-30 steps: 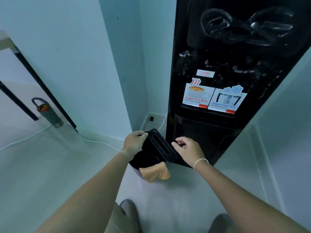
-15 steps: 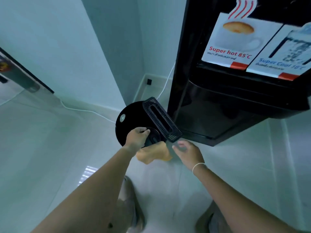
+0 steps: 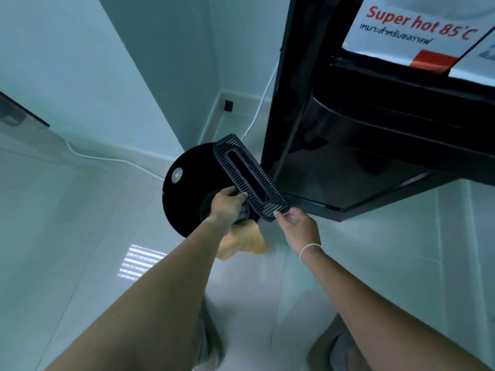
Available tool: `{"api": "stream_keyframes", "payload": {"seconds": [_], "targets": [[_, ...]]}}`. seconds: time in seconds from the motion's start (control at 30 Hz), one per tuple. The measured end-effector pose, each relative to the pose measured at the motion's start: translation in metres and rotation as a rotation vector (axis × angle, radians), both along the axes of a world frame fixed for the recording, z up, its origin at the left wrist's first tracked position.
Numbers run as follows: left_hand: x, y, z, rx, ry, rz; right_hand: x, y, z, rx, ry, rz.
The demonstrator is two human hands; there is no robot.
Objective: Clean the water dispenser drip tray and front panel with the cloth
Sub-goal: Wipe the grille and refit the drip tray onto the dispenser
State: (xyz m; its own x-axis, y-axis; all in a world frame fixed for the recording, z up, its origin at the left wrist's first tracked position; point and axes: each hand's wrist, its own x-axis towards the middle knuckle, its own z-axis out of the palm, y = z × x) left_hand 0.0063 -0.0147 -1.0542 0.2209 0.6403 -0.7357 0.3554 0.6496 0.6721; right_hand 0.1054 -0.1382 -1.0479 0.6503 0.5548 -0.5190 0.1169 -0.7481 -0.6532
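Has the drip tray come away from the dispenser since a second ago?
Yes. The drip tray is out of the dispenser, held in both hands left of its base; a second ago it sat against the dispenser's front.

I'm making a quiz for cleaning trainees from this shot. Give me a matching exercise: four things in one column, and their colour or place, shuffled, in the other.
Things:
1. drip tray grille
2. cloth
3. left hand
4. sticker

Descriptions:
A. orange, bunched beneath the hands
B. white with red "Super hot 85°C" lettering, on the dispenser front
C. black and slotted, held off the dispenser
D. gripping the tray's near left edge

Pairs: 1-C, 2-A, 3-D, 4-B
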Motion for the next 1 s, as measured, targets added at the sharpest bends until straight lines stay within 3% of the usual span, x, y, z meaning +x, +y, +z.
{"api": "stream_keyframes", "payload": {"seconds": [0.27, 0.37, 0.47, 0.53, 0.83, 1.0], "targets": [[-0.009, 0.006, 0.013, -0.004, -0.119, 0.112, -0.010, 0.001, 0.009, 0.090, 0.130, -0.029], [-0.027, 0.016, 0.024, 0.023, -0.111, 0.147, -0.026, -0.002, 0.007, -0.002, 0.273, 0.087], [-0.048, 0.026, 0.032, 0.077, -0.067, 0.177, -0.044, -0.002, 0.003, -0.163, 0.204, 0.241], [-0.059, 0.030, 0.038, 0.118, -0.057, 0.193, -0.051, 0.000, 0.005, -0.172, 0.155, 0.234], [-0.071, 0.022, 0.085, 0.203, -0.253, 0.194, -0.049, 0.032, 0.093, 0.414, 0.394, -0.169], [-0.071, 0.006, 0.118, 0.369, -0.239, -0.078, -0.057, 0.048, 0.128, 0.576, 0.261, -0.081]]}}
